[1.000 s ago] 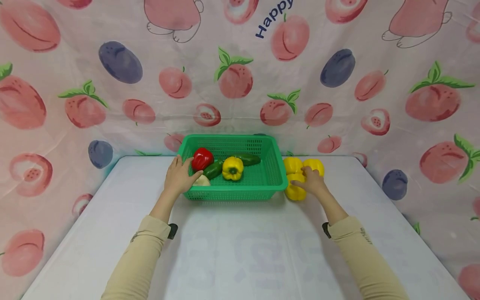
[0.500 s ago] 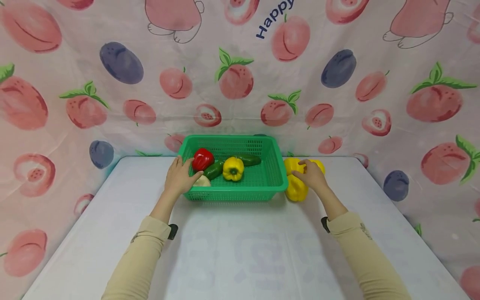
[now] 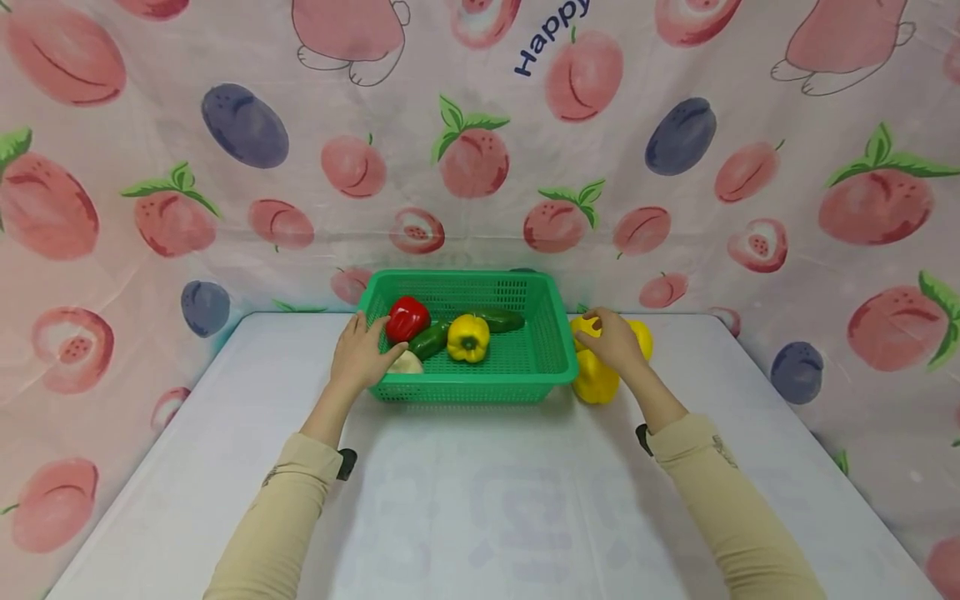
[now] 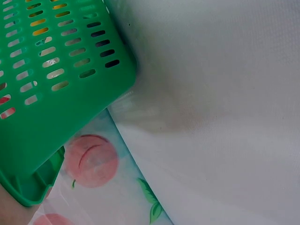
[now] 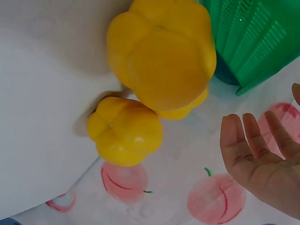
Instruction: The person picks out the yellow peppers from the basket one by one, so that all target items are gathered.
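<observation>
A green plastic basket (image 3: 457,377) stands at the back of the table. My left hand (image 3: 360,350) grips its front left corner rim, thumb over the inner side. Inside lie a red bell pepper (image 3: 407,320), a yellow bell pepper (image 3: 468,338), dark green cucumber-like vegetables (image 3: 429,341) and a pale round piece (image 3: 407,362), partly hidden by my thumb. Just right of the basket, several yellow bell peppers (image 3: 596,381) cluster together. Above them hovers my right hand (image 3: 618,342), fingers loosely bent and holding nothing. In the right wrist view its fingers (image 5: 252,136) are spread apart from the peppers.
The table (image 3: 480,492) has a white cover. Behind it hangs a fruit-printed cloth (image 3: 480,225), close to the basket's far side. The table's left edge shows in the left wrist view beside the basket (image 4: 70,108).
My right hand has moved slightly away from me and to the left over the yellow bell peppers, now above the back left one. My left hand stays at the basket's corner.
</observation>
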Tool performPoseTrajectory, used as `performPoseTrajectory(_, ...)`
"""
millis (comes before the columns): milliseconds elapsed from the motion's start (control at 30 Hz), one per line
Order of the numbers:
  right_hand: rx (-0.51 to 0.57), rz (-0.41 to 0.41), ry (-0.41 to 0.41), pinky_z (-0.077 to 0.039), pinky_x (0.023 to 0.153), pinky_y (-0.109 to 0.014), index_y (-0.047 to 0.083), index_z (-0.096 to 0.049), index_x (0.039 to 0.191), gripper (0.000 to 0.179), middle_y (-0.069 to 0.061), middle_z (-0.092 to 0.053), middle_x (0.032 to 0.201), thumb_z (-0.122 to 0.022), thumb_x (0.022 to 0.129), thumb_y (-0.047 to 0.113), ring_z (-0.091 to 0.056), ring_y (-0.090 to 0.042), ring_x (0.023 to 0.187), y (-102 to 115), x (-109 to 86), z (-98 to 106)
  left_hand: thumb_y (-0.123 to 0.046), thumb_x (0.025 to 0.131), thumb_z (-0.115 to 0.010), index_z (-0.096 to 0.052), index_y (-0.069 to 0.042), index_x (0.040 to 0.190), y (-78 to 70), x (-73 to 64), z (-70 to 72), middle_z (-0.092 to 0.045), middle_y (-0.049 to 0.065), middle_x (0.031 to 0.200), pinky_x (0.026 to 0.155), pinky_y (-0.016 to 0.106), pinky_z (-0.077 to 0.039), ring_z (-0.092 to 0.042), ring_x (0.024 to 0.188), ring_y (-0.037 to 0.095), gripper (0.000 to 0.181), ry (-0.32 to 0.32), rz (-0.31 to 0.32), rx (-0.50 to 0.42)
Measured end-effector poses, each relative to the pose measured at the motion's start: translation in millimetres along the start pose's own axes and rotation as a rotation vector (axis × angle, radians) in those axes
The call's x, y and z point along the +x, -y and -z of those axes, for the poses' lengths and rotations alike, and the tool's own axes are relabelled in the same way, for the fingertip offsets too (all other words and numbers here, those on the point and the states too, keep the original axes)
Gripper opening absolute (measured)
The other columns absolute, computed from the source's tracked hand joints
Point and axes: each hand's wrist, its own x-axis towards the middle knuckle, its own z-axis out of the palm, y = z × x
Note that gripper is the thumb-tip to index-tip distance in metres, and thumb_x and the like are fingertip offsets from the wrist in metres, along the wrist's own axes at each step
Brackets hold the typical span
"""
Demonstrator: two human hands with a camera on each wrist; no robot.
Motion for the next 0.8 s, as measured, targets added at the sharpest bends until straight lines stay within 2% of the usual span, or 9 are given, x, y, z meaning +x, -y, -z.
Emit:
performPoseTrajectory(500, -0.050, 0.125, 0.026, -0.050, 0.087, -0.048, -0.007, -0.051, 0.125, 0.042, -0.029, -0.056, 0.119, -0.061, 0.092, 0.017, -0.055, -0.040, 0.106, 34, 14.1, 1, -0.046, 0.094, -0.050, -0.034, -0.006, 0.144, -0.6, -0.1, -0.2, -0.012, 0.034, 0.152, 0.114, 0.060, -0.016, -0.009, 0.142, 0.047, 0.066, 0.005, 0.002, -0.001)
performPoseTrajectory(800, -0.083, 0.185, 0.061, -0.048, 0.091, -0.049, -0.005, -0.053, 0.124, 0.041, -0.027, -0.057, 0.120, -0.062, 0.091, 0.018, -0.054, -0.039, 0.110, 45, 23.3, 0, -0.048, 0.094, -0.048, -0.034, -0.006, 0.145, 0.9, -0.1, -0.5, -0.011, 0.033, 0.152, 0.114, 0.060, -0.016, -0.009, 0.142, 0.046, 0.067, 0.008, 0.005, -0.004)
